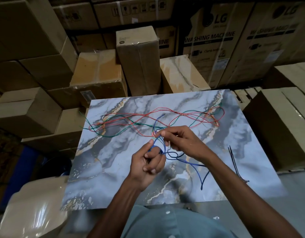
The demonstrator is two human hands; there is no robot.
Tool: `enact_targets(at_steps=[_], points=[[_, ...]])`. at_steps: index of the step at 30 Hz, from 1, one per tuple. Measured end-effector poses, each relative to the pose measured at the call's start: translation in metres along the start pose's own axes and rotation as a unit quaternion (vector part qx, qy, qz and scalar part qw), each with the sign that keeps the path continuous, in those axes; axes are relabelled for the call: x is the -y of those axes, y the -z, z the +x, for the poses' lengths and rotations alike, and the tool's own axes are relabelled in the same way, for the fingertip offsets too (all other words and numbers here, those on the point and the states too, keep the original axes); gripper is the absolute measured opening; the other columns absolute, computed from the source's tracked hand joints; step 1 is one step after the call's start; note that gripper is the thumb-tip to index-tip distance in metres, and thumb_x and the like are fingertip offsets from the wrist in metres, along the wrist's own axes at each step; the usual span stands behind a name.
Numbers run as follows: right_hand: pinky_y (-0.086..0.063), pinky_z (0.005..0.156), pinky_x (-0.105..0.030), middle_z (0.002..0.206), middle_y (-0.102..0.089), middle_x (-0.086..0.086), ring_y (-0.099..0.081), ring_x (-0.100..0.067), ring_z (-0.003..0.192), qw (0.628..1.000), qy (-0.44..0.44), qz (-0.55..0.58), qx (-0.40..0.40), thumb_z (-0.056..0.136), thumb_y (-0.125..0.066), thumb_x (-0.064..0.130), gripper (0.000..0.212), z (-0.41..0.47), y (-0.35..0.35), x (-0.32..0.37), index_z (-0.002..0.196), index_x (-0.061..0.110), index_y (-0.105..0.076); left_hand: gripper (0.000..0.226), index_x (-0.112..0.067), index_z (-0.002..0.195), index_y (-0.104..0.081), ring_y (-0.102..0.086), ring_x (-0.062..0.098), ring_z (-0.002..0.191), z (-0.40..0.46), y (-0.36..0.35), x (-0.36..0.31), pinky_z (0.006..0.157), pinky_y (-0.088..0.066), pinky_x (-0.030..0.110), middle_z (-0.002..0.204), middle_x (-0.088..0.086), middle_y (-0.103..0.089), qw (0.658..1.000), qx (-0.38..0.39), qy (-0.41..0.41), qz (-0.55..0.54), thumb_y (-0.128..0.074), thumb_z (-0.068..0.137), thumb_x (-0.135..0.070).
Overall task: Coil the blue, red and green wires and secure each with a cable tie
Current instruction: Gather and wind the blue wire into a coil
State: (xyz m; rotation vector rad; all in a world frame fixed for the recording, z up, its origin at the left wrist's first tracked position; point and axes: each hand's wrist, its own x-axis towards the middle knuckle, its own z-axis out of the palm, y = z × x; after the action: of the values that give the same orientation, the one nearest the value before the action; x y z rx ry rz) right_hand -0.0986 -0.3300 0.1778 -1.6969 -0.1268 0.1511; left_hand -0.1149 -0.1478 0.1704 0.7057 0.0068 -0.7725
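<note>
Nearest the camera is a grey-green shirt (pixel 174 224), with both bare forearms reaching out over a marbled board (pixel 114 160) of grey, white and gold.

Above the board's middle, the left hand (pixel 148 164) is clenched around a small coil of the blue wire (pixel 193 164), thumb pressed on top of the loops. Just beside it, the right hand (pixel 181 140) pinches a strand of the same wire between thumb and fingertips, close to the coil. From the hands the rest of the thin blue wire trails loose over the board toward the near right in uneven bends, its end lying free; another short length curves up toward the far side.

Farther back, the red wire (pixel 131 115) and green wire (pixel 114 134) lie uncoiled and tangled together in long wavy loops across the board's far half.

Black cable ties (pixel 234 160) lie together near the right edge, well apart from the hands.

Cardboard boxes (pixel 139 57) stand stacked all around.
</note>
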Motion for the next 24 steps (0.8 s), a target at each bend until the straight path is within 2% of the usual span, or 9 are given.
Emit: enact_targets(at_steps=[3,6,8,11,14,16,18,21,24], points=[[-0.038,0.059,-0.027,0.061,-0.058,-0.002,-0.048,-0.012,0.060,0.999,0.035,-0.026,-0.030,0.096,-0.073,0.022,0.019,0.009,0.002,-0.003,0.090,0.006,-0.081,0.048,-0.022,0.056,-0.035,-0.022,0.015,0.039,-0.002,-0.006,0.000,0.044,-0.021,0.027,0.036,-0.002,-0.016,0.996,0.064,0.027,-0.052,-0.036,0.102,-0.034],[-0.028,0.056,-0.033,0.056,-0.039,-0.018,-0.032,-0.020,0.058,0.999,0.010,-0.038,-0.034,0.090,-0.077,0.043,0.035,0.015,-0.004,-0.018,0.071,0.012,-0.077,0.046,-0.022,0.059,-0.033,-0.022,0.016,0.042,0.000,-0.011,-0.003,0.044,-0.029,0.026,0.036,-0.003,-0.020,0.988,0.111,0.012,-0.103,-0.032,0.104,-0.033],[-0.024,0.051,-0.027,0.052,-0.027,-0.011,-0.026,-0.017,0.053,0.997,-0.035,-0.052,-0.045,0.088,-0.074,0.054,0.050,0.011,-0.003,-0.033,0.058,0.013,-0.068,0.049,-0.020,0.057,-0.041,-0.022,0.016,0.042,0.001,-0.010,-0.010,0.043,-0.032,0.026,0.036,-0.003,-0.022,0.988,0.104,-0.007,-0.113,-0.032,0.104,-0.032],[-0.021,0.050,-0.025,0.052,-0.027,-0.006,-0.024,-0.016,0.051,0.991,-0.108,-0.082,0.006,0.087,-0.071,0.061,0.058,-0.002,0.007,-0.053,0.054,0.014,-0.062,0.053,-0.019,0.059,-0.049,-0.023,0.013,0.042,-0.002,-0.003,-0.027,0.042,-0.031,0.024,0.037,-0.004,-0.024,0.989,0.060,-0.054,-0.124,-0.028,0.106,-0.031],[-0.026,0.052,-0.025,0.053,-0.040,-0.002,-0.031,-0.014,0.052,0.986,-0.150,-0.058,0.052,0.091,-0.066,0.061,0.056,-0.014,0.012,-0.066,0.063,0.013,-0.069,0.044,-0.016,0.069,-0.059,-0.036,0.010,0.047,0.000,0.003,-0.037,0.046,-0.030,0.020,0.045,-0.007,-0.038,0.991,-0.032,-0.101,-0.084,-0.038,0.105,-0.031],[-0.039,0.058,-0.025,0.061,-0.060,-0.001,-0.047,-0.012,0.055,0.979,-0.174,-0.035,0.098,0.094,-0.056,0.065,0.061,-0.016,0.010,-0.068,0.078,0.010,-0.077,0.033,-0.011,0.078,-0.072,-0.051,0.012,0.053,0.002,0.003,-0.035,0.050,-0.041,0.019,0.057,-0.002,-0.056,0.990,-0.076,-0.111,-0.041,-0.052,0.095,-0.032],[-0.052,0.072,-0.034,0.079,-0.074,-0.007,-0.065,-0.017,0.069,0.976,-0.182,-0.028,0.118,0.095,-0.043,0.070,0.069,-0.013,0.006,-0.063,0.097,0.011,-0.079,0.041,-0.006,0.088,-0.079,-0.066,0.017,0.065,0.004,-0.002,-0.027,0.060,-0.054,0.021,0.079,0.008,-0.074,0.992,-0.079,-0.099,-0.008,-0.046,0.096,-0.030],[-0.054,0.097,-0.046,0.101,-0.078,-0.007,-0.073,-0.021,0.093,0.987,-0.152,0.011,0.053,0.097,-0.034,0.072,0.068,-0.001,0.000,-0.055,0.116,0.019,-0.072,0.052,-0.005,0.096,-0.080,-0.073,0.020,0.079,0.005,-0.010,-0.018,0.070,-0.058,0.024,0.102,0.015,-0.076,0.996,-0.049,-0.067,0.016,-0.033,0.100,-0.027],[-0.052,0.107,-0.039,0.126,-0.071,-0.010,-0.067,-0.023,0.119,0.997,-0.048,0.039,0.052,0.108,-0.040,0.039,0.044,0.007,-0.002,-0.048,0.130,0.012,-0.066,0.050,-0.001,0.105,-0.077,-0.074,0.023,0.086,0.005,-0.017,-0.013,0.074,-0.059,0.025,0.109,0.019,-0.074,0.999,-0.028,-0.041,0.018,-0.035,0.098,-0.029]])
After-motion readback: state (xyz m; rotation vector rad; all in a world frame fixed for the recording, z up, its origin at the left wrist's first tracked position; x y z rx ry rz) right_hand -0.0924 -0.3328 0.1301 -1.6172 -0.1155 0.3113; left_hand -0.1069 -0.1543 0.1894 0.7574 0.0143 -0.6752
